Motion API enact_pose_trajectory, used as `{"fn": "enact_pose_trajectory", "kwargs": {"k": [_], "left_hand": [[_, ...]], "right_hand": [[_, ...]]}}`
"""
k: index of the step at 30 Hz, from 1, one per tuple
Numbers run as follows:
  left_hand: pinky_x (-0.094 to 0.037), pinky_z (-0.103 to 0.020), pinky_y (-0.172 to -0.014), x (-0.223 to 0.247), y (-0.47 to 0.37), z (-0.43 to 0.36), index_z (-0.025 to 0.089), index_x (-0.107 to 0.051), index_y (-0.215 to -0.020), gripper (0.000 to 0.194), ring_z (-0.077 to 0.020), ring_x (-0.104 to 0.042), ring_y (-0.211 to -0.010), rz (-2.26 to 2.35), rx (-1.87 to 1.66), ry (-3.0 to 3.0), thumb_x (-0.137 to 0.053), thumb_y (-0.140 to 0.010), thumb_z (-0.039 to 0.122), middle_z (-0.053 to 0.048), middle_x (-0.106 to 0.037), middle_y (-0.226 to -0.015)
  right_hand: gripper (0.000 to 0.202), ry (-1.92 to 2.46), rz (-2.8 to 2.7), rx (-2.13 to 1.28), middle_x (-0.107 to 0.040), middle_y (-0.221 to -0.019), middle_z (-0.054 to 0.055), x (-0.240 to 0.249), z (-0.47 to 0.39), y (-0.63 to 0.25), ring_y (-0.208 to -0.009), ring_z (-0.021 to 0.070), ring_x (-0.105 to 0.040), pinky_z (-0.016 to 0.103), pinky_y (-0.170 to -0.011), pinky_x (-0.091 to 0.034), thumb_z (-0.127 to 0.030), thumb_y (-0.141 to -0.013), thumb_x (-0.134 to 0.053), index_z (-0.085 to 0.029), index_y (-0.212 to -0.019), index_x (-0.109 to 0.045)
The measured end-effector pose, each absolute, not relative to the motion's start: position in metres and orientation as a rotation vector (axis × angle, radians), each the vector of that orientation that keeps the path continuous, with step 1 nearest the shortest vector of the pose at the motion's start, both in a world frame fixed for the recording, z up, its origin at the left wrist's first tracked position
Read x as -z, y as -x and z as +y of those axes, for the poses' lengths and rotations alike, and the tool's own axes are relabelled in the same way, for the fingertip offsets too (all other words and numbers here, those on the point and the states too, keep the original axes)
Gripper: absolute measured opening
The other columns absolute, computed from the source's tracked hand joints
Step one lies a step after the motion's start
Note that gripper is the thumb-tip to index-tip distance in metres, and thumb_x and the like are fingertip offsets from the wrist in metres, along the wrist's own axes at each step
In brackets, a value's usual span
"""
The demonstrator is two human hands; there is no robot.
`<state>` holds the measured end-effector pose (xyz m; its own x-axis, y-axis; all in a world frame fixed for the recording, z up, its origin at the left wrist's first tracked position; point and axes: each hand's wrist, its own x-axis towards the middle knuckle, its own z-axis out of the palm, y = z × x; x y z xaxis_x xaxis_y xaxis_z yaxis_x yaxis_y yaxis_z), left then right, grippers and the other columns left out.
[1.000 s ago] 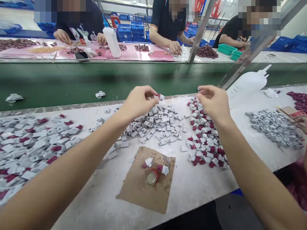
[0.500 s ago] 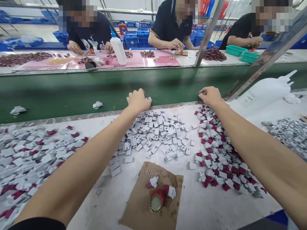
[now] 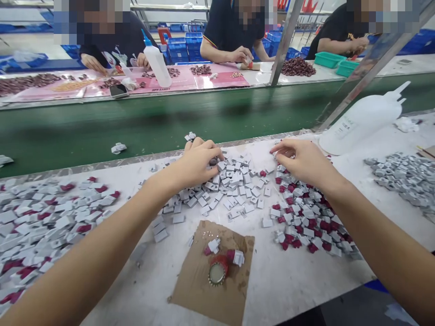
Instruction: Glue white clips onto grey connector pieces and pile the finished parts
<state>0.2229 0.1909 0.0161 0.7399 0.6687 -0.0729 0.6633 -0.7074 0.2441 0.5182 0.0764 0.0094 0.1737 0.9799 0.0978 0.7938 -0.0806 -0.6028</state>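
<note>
Over the back of a heap of small grey plastic blocks [image 3: 234, 179], my left hand [image 3: 199, 163] reaches down. Its thumb and fingers are apart, with grey blocks between and under them; I see none clearly gripped. My right hand [image 3: 299, 158] is bent above the back end of a pile of grey-and-maroon pieces [image 3: 309, 222]. Its thumb and index fingertips come together around a small pale bit, too small to name. In front, a brown cardboard sheet [image 3: 193, 280] bears a red bottle cap [image 3: 217, 269], two grey-and-maroon pieces [image 3: 234, 257] and tiny bits.
A green conveyor belt [image 3: 217, 117] runs behind the table, carrying a few pale pieces [image 3: 118, 148]. More grey-and-maroon pieces [image 3: 57, 222] spread at left. At right lie a white bottle [image 3: 360, 120] and grey parts [image 3: 401, 181]. A metal post [image 3: 285, 45] and three co-workers are across the belt.
My left hand has come back from the belt onto the grey blocks, leaving a small grey-and-maroon piece at the belt's edge. My right hand has drawn slightly nearer. The whole view has shifted.
</note>
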Motion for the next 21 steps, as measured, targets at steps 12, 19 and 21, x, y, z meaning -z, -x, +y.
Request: {"fn": "enact_pose_trajectory", "kwargs": {"k": [12, 19, 21], "left_hand": [[-0.048, -0.05, -0.104, -0.018, -0.218, 0.168, 0.022, -0.062, -0.102, 0.007, -0.0352, -0.065, -0.113, 0.997, -0.294, -2.621, -0.06, -0.095, 0.023, -0.012, -0.078, -0.111], [-0.056, -0.037, -0.086, -0.038, -0.2, 0.127, 0.024, -0.067, -0.103, 0.013, -0.0225, -0.069, -0.093, 0.97, -0.538, -2.101, -0.074, -0.094, 0.03, -0.006, -0.074, -0.108], [-0.057, -0.036, -0.084, -0.039, -0.19, 0.109, 0.024, -0.07, -0.104, 0.016, -0.0212, -0.069, -0.09, 0.986, -0.571, -1.949, -0.08, -0.095, 0.034, -0.005, -0.073, -0.105]], "right_hand": [[0.01, 1.904, -1.818, -0.532, -0.085, -0.1, 0.011, 0.012, 0.072, -0.485, -0.086, 0.0287, -0.08, 0.041, -0.083, -0.062, -0.019, -0.095, -0.076, -0.021, -0.091, -0.085], [0.016, 1.825, -1.8, -0.542, -0.085, -0.107, 0.01, 0.013, 0.054, -0.486, -0.084, 0.0261, -0.079, 0.041, -0.087, -0.064, -0.02, -0.098, -0.073, -0.021, -0.105, -0.087], [0.021, 1.819, -1.804, -0.545, -0.085, -0.114, 0.012, 0.02, 0.054, -0.485, -0.089, 0.0273, -0.08, 0.043, -0.092, -0.064, -0.016, -0.095, -0.076, -0.021, -0.111, -0.088]]}}
